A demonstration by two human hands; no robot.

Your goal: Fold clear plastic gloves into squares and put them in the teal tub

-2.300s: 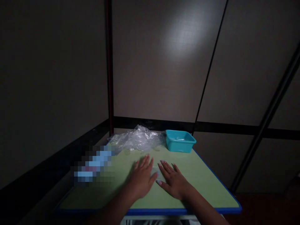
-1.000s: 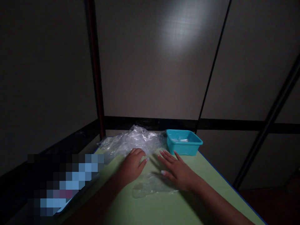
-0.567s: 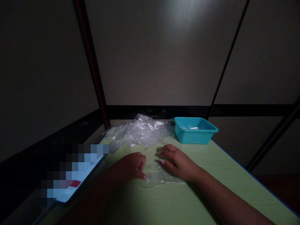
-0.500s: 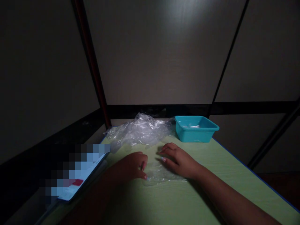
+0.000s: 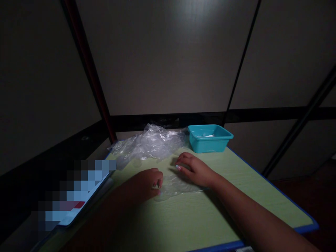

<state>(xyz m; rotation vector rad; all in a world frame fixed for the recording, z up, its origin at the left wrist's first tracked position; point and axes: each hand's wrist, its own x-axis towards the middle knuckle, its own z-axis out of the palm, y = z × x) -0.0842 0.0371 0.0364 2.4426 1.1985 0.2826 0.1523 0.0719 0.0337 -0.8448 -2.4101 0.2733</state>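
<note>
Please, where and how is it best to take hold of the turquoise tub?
The turquoise tub is probably best gripped at the right end of its rim, coming from the right with the right hand. It stands upright, open top up, and the rim juts outward there; the left end looks less free, with crumpled clear plastic close beside it.

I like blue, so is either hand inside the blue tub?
No, the left hand and right hand are both in front of the blue tub.
</note>
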